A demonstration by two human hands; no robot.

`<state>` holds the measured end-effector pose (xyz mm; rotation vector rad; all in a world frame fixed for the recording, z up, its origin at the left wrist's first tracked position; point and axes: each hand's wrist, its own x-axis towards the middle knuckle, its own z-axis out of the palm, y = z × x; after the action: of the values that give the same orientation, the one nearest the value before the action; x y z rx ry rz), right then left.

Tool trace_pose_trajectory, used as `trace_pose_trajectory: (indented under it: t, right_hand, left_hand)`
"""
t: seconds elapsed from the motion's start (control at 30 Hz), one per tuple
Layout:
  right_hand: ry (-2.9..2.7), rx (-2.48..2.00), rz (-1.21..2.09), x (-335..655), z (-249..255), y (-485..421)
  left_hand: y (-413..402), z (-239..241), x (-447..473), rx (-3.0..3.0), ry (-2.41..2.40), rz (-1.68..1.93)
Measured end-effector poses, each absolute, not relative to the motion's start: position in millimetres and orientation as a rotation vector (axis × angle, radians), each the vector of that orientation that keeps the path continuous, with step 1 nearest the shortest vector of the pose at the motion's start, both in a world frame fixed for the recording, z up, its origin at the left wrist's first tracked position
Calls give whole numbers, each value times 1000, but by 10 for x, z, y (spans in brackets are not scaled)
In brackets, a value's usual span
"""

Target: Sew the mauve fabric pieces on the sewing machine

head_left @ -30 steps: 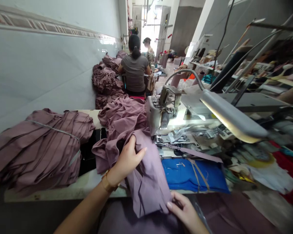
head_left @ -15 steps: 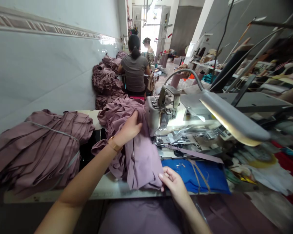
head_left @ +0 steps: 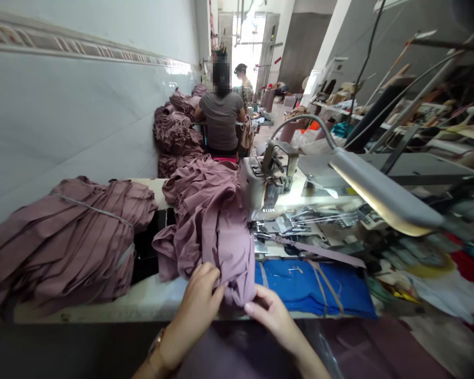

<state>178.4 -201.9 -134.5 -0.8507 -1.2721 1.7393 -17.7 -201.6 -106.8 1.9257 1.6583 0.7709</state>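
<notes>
Mauve fabric (head_left: 213, 221) is heaped on the sewing table (head_left: 114, 308) and hangs over its near edge. My left hand (head_left: 195, 310) grips the lower edge of that fabric, fingers curled round it. My right hand (head_left: 270, 316) pinches the same hanging edge from the right side. Just behind the cloth stands the sewing machine (head_left: 260, 184), with a thin mauve strip (head_left: 319, 252) running out from under its foot. A blue cloth (head_left: 312, 289) lies on the table to the right of my hands.
A tied bundle of mauve pieces (head_left: 63, 237) fills the table's left end by the tiled wall. A lamp (head_left: 383, 195) arches over the machine. Clutter covers the right side. Ahead, a seated person (head_left: 221, 118) works beside more mauve piles (head_left: 176, 131).
My left hand came back from the top of the heap near the machine to the table's near edge. Both hands now hold the fabric's lower edge close together.
</notes>
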Motion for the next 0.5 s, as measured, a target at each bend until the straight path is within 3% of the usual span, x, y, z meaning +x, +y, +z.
trace_pose_trajectory:
  t: [0.2, 0.37, 0.5]
  right_hand:
    - [-1183, -746, 2221, 1885, -1385, -2449]
    - [-1098, -1043, 1934, 2238, -1859, -2715]
    - [-1181, -1120, 1842, 2371, -1916, -2636]
  left_hand:
    - [-1806, -421, -484, 1529, 1358, 1012]
    - [-1927, -427, -328, 1703, 1361, 825]
    - [-1919, -522, -232, 1764, 1442, 822]
